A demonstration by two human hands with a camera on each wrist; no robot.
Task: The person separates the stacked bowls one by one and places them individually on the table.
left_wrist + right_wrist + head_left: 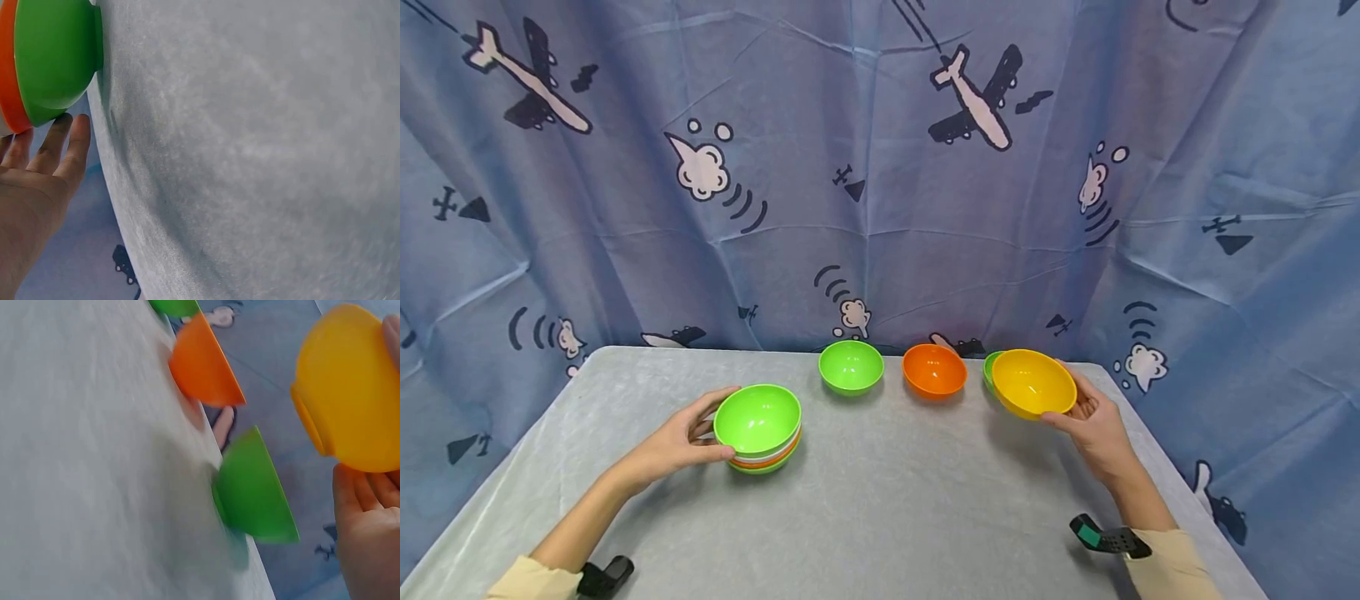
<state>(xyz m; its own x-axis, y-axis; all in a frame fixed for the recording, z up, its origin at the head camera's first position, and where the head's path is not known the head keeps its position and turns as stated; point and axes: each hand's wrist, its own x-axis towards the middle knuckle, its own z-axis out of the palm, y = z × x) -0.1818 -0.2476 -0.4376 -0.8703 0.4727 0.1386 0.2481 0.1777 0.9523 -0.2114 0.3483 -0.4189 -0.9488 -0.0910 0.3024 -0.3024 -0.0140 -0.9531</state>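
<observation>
the yellow bowl [1033,383] is held slightly tilted above the counter [887,517], apart from the rightmost green bowl [253,487], its right side clamped between the thumb and fingers of the right hand [1097,429]. this one-sided grip could let it swing, and an off-centre descent might knock the green bowl towards the orange bowl [934,372]. both forearms slant inward, the left hand [688,433] curling its fingers about the bowl stack [760,425], which a sideways push could topple.

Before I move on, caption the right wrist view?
Right hand holds yellow bowl aloft; orange bowl and green bowls on table.
</observation>
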